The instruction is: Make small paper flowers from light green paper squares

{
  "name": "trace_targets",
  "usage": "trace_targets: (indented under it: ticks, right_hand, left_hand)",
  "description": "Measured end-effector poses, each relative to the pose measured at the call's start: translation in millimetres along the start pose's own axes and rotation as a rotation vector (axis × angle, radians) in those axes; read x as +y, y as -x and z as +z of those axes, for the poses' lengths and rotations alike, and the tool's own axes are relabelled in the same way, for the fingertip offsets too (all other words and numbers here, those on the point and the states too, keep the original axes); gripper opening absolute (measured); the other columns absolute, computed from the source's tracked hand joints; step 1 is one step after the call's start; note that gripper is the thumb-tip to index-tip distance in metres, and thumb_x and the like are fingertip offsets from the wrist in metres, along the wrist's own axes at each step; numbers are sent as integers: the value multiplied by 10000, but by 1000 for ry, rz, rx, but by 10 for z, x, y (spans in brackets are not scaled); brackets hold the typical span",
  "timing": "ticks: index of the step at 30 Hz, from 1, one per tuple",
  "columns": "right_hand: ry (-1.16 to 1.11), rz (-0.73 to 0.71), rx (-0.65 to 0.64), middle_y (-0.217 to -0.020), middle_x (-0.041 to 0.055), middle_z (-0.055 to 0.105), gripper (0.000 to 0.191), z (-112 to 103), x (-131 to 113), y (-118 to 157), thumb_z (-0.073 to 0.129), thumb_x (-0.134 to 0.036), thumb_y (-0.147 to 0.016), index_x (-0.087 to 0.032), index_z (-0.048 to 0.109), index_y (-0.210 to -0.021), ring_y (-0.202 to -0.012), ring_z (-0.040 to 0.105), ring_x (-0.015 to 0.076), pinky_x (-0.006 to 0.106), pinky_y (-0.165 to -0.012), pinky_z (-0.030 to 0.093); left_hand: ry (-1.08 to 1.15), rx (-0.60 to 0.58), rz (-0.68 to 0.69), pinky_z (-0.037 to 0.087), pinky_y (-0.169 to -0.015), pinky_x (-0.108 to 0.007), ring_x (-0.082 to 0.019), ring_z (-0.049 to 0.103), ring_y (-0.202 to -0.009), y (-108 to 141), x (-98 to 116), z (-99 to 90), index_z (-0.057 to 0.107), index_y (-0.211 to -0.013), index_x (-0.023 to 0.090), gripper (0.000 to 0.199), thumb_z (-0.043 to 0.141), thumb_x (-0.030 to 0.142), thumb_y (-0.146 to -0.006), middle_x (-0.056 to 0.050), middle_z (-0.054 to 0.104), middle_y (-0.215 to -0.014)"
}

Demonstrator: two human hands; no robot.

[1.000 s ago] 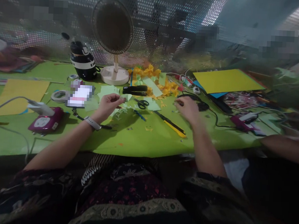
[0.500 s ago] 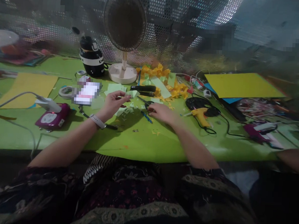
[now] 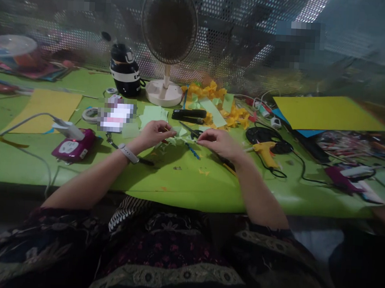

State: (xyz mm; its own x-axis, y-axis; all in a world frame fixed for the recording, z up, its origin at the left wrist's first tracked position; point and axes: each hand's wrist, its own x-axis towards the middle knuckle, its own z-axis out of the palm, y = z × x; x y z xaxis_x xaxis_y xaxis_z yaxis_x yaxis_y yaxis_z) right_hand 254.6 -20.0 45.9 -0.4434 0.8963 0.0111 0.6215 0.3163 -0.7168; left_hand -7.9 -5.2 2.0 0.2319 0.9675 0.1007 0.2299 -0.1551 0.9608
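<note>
My left hand (image 3: 154,134), with a white-banded watch at the wrist, is closed in a pinch on a small piece of light green paper (image 3: 181,141). Facing it, my right hand (image 3: 221,143) pinches at the paper's other side, and the fingertips cover the exact grip. Scissors (image 3: 188,128) with dark handles lie on the green table just behind the hands. A blue patterned strip (image 3: 192,151) rests in front of the paper. Small green offcuts lie under and beside my left hand. Beyond the hands are a black stapler (image 3: 189,115) and light green sheets (image 3: 153,114).
Behind stand a fan (image 3: 164,93) and a black bottle (image 3: 125,76). Yellow-orange paper pieces (image 3: 241,116) lie heaped at the back. To the right are a yellow glue gun (image 3: 265,154) and yellow card (image 3: 329,112); to the left, a phone (image 3: 118,116), tape (image 3: 91,114) and purple power box (image 3: 74,146).
My right hand has left the scissors, which now lie on the table, and pinches at the green paper. My left hand has brought the paper down and nearer. The view has shifted slightly.
</note>
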Motion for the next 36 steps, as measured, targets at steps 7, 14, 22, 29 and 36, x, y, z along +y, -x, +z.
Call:
trace_targets:
  ticks: [7, 14, 22, 29, 36]
  right_hand:
    - [-214, -99, -12, -1286, 81, 670, 176, 10, -174, 134, 777, -380, -784, -209, 737, -788, -1230, 591, 257, 479, -1124, 356]
    - [-212, -18, -92, -1327, 93, 667, 127, 86, -188, 133, 774, -324, -777, -200, 749, -773, -1267, 577, 276, 503, -1125, 342]
    - [-349, 2, -138, -1089, 85, 742, 196, 95, -211, 160, 805, -362, -726, -181, 756, -786, -1003, 674, 221, 425, -972, 488]
    - [-415, 58, -125, -985, 61, 753, 199, 123, -193, 152, 821, -346, -691, -185, 743, -779, -883, 677, 180, 376, -878, 532]
    - [-415, 56, -114, -992, 60, 747, 204, 123, -172, 151, 827, -349, -692, -186, 741, -782, -901, 675, 183, 381, -892, 532]
  left_hand:
    - [0, -295, 26, 560, -547, -250, -116, 620, -555, 99, 125, 31, 740, -773, 153, 246, 826, 383, -751, -47, 689, -691]
    - [-13, -314, 73, 577, -559, -219, -101, 616, -592, 152, 170, 71, 742, -762, 157, 315, 831, 458, -738, -54, 711, -791]
    - [85, -337, 35, 619, -596, -267, -134, 653, -652, 168, 203, 82, 745, -774, 151, 326, 846, 458, -726, -77, 721, -838]
    - [103, -329, 55, 633, -611, -267, -134, 655, -662, 189, 228, 92, 742, -759, 162, 318, 854, 457, -711, -70, 724, -837]
    - [98, -302, 41, 634, -621, -276, -143, 666, -670, 199, 262, 99, 731, -747, 157, 293, 857, 420, -717, -75, 723, -833]
